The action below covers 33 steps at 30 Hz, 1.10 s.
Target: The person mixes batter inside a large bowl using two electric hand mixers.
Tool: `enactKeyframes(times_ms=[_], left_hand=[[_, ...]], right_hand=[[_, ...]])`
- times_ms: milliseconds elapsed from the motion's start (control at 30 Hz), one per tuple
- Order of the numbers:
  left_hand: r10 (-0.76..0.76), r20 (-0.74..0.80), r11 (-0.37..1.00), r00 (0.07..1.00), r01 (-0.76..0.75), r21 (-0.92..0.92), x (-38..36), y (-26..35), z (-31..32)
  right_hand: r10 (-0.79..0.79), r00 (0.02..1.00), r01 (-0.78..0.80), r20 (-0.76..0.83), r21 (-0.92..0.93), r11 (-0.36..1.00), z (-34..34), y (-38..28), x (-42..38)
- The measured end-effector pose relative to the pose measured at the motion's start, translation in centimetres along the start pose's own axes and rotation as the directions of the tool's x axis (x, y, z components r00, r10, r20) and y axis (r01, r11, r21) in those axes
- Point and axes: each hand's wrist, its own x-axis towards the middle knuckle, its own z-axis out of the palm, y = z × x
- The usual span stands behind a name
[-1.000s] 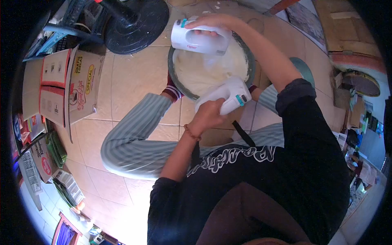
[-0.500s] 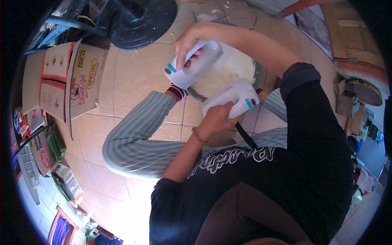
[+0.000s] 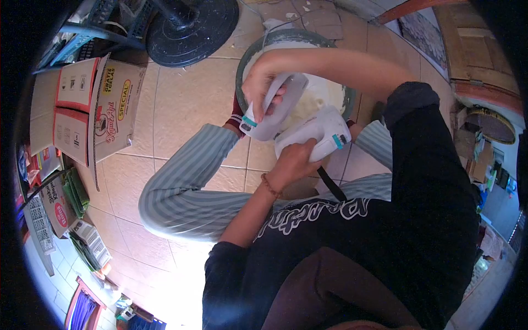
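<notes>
I sit on the floor with a wide basin (image 3: pixel 348 102) between my legs, pale creamy batter (image 3: pixel 314 98) inside it. My left hand (image 3: pixel 297 159), with a beaded bracelet at its wrist, is wrapped round the handle of a white hand mixer (image 3: pixel 316 132) over the basin's near side. Reaching across from the right, my right hand (image 3: pixel 261 88) grips a second white hand mixer (image 3: pixel 286 102) above the basin's left part. Both mixers have teal buttons at the handle end. Their beaters are hidden below the mixer bodies.
A cardboard box (image 3: pixel 113 118) stands on the tiled floor to the left. Beyond it at the top is a round black stand base (image 3: pixel 192 36). A cord (image 3: pixel 264 36) runs over the basin's far rim. My striped trouser legs (image 3: pixel 192 181) flank the basin.
My right hand has brought its mixer down and to the right, closer to the other one. More of the basin's far rim now shows. My left hand has barely moved.
</notes>
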Motion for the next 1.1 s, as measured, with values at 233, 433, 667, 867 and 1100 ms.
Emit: enactKeyframes(times_ms=[233,433,667,867,1100], left_hand=[[-0.049,0.014,0.997,0.999,0.048,0.063,-0.2,-0.2,0.4],[-0.173,0.011,0.971,0.985,0.168,0.169,-0.6,-0.6,-1.4],[-0.286,-0.131,0.928,0.949,0.309,0.209,-1.0,-1.1,-4.4],[-0.141,-0.373,0.939,0.917,0.243,0.243,-1.4,-3.5,-6.5],[-0.101,-0.541,0.949,0.835,0.244,0.200,-1.1,-4.4,-8.1]], right_hand=[[-0.022,0.870,0.292,-0.492,0.479,0.828,1.0,5.6,-3.7],[0.159,0.649,0.590,-0.744,0.624,0.512,3.7,10.7,-6.3],[0.430,0.318,0.819,-0.845,0.473,0.324,8.7,15.7,-7.7],[0.615,0.125,0.816,-0.779,0.433,0.383,13.6,15.6,-9.4],[0.733,0.080,0.457,-0.676,0.678,0.575,21.0,14.2,-9.3]])
